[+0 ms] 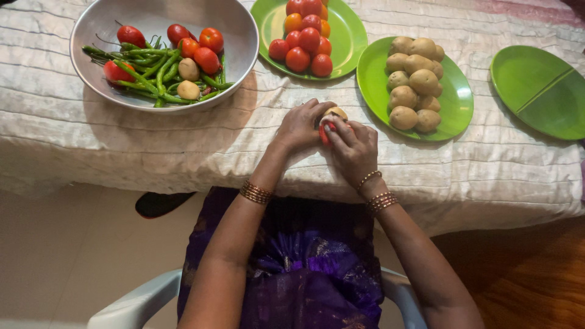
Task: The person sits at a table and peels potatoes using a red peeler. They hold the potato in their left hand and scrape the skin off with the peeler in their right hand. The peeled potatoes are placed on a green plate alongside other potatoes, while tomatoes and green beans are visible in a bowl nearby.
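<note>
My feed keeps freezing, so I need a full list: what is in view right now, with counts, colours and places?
Metal bowl: one, silver, far left; holds green chillies, about seven red tomatoes, two potatoes.
Tomato plate: one, green, far centre; about ten red and orange tomatoes.
Potato plate: one, green, right of centre; about a dozen tan potatoes.
Bare plate: one, green, far right.
Tablecloth: one, pale, striped.
Chair: one, white.
Left hand: grip closed on a potato.
Right hand: grip closed on a tomato.

red tomatoes (309, 41), green plates (540, 91), tan potatoes (415, 82), green chillies (149, 70), silver bowl (91, 27), purple garment (311, 268)
</note>
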